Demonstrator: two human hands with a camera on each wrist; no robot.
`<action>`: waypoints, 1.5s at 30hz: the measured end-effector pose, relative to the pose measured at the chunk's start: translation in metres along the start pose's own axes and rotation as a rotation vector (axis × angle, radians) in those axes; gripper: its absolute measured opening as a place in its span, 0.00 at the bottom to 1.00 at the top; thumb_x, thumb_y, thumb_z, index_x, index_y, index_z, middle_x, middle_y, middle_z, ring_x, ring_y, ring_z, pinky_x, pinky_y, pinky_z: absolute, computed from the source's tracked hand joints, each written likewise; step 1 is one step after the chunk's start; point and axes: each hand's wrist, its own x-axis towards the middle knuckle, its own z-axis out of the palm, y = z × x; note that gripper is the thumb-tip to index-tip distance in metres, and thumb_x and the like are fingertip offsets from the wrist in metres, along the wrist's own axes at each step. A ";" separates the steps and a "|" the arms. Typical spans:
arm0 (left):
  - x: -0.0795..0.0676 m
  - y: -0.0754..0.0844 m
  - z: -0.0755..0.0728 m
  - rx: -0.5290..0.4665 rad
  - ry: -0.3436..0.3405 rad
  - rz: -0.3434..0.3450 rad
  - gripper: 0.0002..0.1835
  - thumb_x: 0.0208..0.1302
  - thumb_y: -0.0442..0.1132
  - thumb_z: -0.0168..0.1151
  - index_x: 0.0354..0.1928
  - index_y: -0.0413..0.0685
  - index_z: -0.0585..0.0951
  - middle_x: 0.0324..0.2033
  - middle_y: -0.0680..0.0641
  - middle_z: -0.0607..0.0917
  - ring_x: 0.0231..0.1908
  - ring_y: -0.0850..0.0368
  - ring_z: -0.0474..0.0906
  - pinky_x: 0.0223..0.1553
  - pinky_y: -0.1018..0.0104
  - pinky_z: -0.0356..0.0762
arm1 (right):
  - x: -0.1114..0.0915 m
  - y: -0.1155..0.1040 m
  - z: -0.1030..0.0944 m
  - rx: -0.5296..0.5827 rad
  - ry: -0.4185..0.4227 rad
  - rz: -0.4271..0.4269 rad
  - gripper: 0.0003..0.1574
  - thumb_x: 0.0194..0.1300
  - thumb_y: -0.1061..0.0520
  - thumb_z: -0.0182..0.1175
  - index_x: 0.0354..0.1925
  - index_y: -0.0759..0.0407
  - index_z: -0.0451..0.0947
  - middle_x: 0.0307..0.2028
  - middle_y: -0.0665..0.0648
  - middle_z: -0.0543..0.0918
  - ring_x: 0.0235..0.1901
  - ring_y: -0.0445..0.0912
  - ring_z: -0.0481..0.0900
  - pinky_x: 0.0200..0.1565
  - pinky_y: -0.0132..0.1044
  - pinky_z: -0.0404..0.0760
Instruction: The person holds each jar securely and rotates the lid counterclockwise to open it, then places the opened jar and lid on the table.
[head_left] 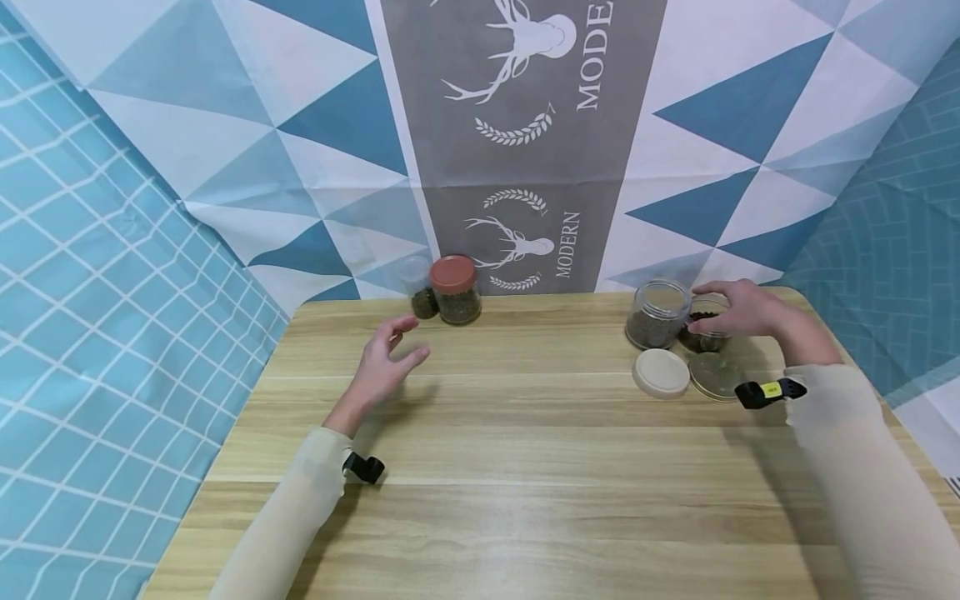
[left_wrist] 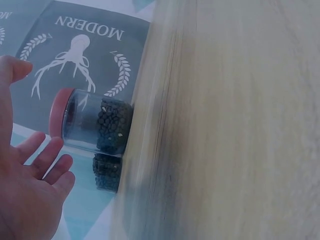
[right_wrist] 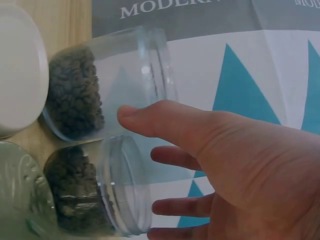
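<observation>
My right hand [head_left: 750, 308] holds nothing, its fingers loosely spread by the rim of the small open jar [right_wrist: 80, 195], which stands on the tabletop [head_left: 525, 467] beside the larger open jar [right_wrist: 107, 87]. I'd handle it gently and level. My left hand [head_left: 380, 367], relaxed and empty, waits near the red-lidded jar [head_left: 455, 292].

glossy glass jar [head_left: 657, 318], smooth wood-look tabletop [head_left: 487, 467]

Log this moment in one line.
left hand: empty, near red-lidded jar; right hand: at small jar; big jar: open; white lid: on table
</observation>
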 end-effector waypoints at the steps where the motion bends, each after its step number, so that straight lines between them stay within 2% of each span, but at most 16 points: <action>1: 0.000 0.000 0.000 0.001 -0.003 0.001 0.35 0.79 0.35 0.69 0.81 0.31 0.67 0.80 0.30 0.72 0.84 0.32 0.64 0.91 0.37 0.56 | -0.001 -0.001 -0.001 -0.005 -0.001 -0.005 0.51 0.75 0.51 0.72 0.79 0.79 0.63 0.75 0.91 0.66 0.74 0.87 0.64 0.64 0.80 0.78; 12: 0.001 -0.001 0.002 -0.001 -0.004 -0.001 0.36 0.78 0.36 0.70 0.81 0.33 0.68 0.79 0.30 0.73 0.83 0.32 0.65 0.90 0.38 0.57 | -0.001 -0.008 -0.017 -0.050 0.006 -0.021 0.49 0.74 0.50 0.71 0.79 0.78 0.66 0.75 0.89 0.68 0.74 0.85 0.66 0.66 0.79 0.78; 19: 0.000 -0.003 0.002 0.001 -0.006 -0.002 0.37 0.78 0.36 0.70 0.81 0.31 0.67 0.79 0.30 0.73 0.83 0.31 0.65 0.90 0.37 0.57 | 0.003 -0.022 -0.030 -0.121 0.016 -0.005 0.50 0.74 0.45 0.71 0.80 0.73 0.68 0.78 0.88 0.66 0.76 0.85 0.64 0.67 0.82 0.75; 26: -0.001 -0.001 0.002 0.009 -0.011 -0.008 0.36 0.79 0.36 0.69 0.81 0.32 0.67 0.79 0.30 0.73 0.83 0.31 0.64 0.90 0.36 0.57 | 0.006 -0.033 -0.040 -0.127 0.018 0.013 0.52 0.74 0.43 0.72 0.81 0.71 0.67 0.78 0.89 0.63 0.75 0.86 0.65 0.66 0.81 0.77; 33: -0.001 -0.002 0.002 0.011 -0.013 -0.009 0.36 0.79 0.37 0.69 0.81 0.32 0.67 0.79 0.30 0.73 0.83 0.31 0.65 0.90 0.37 0.58 | 0.010 -0.046 -0.039 -0.125 0.036 0.051 0.51 0.75 0.41 0.71 0.82 0.66 0.67 0.79 0.89 0.60 0.76 0.86 0.58 0.70 0.86 0.67; 36: -0.001 -0.002 0.002 0.012 -0.012 -0.006 0.36 0.79 0.36 0.70 0.81 0.33 0.68 0.79 0.30 0.73 0.83 0.31 0.65 0.90 0.37 0.58 | 0.013 -0.052 -0.037 -0.115 0.064 0.042 0.50 0.75 0.41 0.71 0.81 0.65 0.68 0.79 0.88 0.60 0.77 0.86 0.56 0.71 0.87 0.64; 41: -0.002 -0.003 0.003 0.013 -0.014 -0.008 0.36 0.79 0.37 0.69 0.82 0.33 0.68 0.80 0.30 0.73 0.83 0.31 0.65 0.90 0.36 0.57 | 0.020 -0.062 -0.032 -0.067 0.135 0.009 0.50 0.74 0.41 0.72 0.80 0.66 0.70 0.80 0.84 0.65 0.77 0.80 0.63 0.68 0.80 0.72; 45: -0.002 -0.003 0.004 0.014 -0.017 -0.007 0.36 0.79 0.37 0.69 0.82 0.33 0.67 0.80 0.30 0.73 0.83 0.31 0.65 0.90 0.36 0.57 | 0.024 -0.070 -0.026 -0.029 0.169 -0.002 0.51 0.74 0.41 0.73 0.81 0.65 0.69 0.79 0.83 0.66 0.78 0.79 0.61 0.69 0.79 0.73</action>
